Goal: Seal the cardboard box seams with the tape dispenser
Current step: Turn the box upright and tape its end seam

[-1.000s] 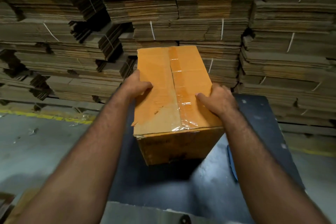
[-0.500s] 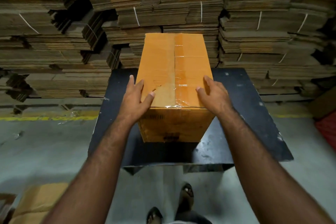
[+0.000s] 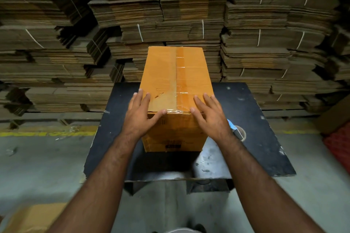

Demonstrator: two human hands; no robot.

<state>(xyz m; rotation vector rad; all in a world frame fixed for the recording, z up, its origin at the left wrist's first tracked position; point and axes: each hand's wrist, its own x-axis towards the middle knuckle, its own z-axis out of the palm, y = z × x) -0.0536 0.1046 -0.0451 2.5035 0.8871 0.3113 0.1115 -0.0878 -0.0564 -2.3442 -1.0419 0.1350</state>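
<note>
Box (image 3: 176,89) lengthwise away from viewer, flat left hand (image 3: 141,113), right hand (image 3: 210,117) seemingly touching it

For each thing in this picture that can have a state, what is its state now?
Cardboard box: closed, upright on the black table; top seam taped.
Tape on the seam: stuck down, wrinkled at the near edge.
Top paper layer: torn near the left hand.
Left hand: open, fingers straight at the box's near left corner.
Right hand: open, fingers straight at the near right corner.
Tape dispenser: lying on the table, not held, partly hidden.
</note>
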